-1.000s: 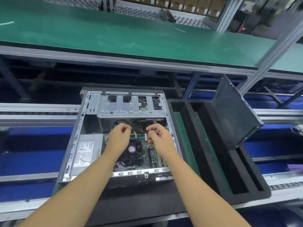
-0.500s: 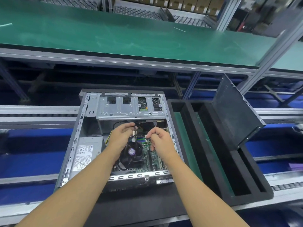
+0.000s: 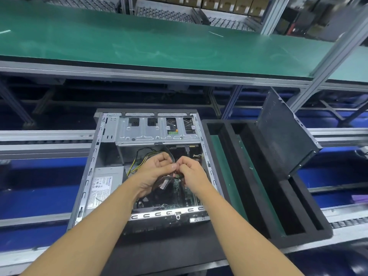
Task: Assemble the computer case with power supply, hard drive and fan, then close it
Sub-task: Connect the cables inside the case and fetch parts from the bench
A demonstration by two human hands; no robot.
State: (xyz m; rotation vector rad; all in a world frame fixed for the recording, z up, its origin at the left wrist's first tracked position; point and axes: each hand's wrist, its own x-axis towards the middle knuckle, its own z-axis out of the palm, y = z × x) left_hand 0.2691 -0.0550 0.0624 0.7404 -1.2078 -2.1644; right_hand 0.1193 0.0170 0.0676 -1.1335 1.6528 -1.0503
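Gripping black cable bundle (image 3: 164, 182) w/ L hand (image 3: 154, 173), fingers curled round the strands, thumb tip up against R hand (image 3: 192, 174). Pinching the same bundle's end w/ R hand, thumb + forefinger closed on it, other fingers curled under; connector too small to make out. Holding both hands together, touching, just above green motherboard (image 3: 183, 196), right-of-centre inside open computer case (image 3: 95, 156). Reaching in from near side w/ both bare forearms, crossing case's near rim. Noting yellow/black wires (image 3: 139, 158) looping just left + far of L hand, running down toward near-left. Finding power supply (image 3: 106, 186) seated in near-left corner of case, grey box, white label facing up, just left of L forearm. Seeing silver drive cage (image 3: 151, 134) spanning far end of case, several cut-outs in it, bit of green board showing thru one; whether that's the hard drive, can't tell. Noting case lying open-side-up on black mat (image 3: 159, 255), approx centre, near edge of bench. Spotting black foam tray (image 3: 306, 239) just right of case, long slots running near-to-far, green strips btwn them. Seeing dark side panel (image 3: 284, 134) propped tilted on tray's far-right end, well apart from case. Noting grey conveyor rails (image 3: 43, 137) running left-right behind, blue surfaces below. Seeing green bench top (image 3: 159, 42) across far side, w/ cardboard boxes (image 3: 219, 2) on racks beyond, blurred.
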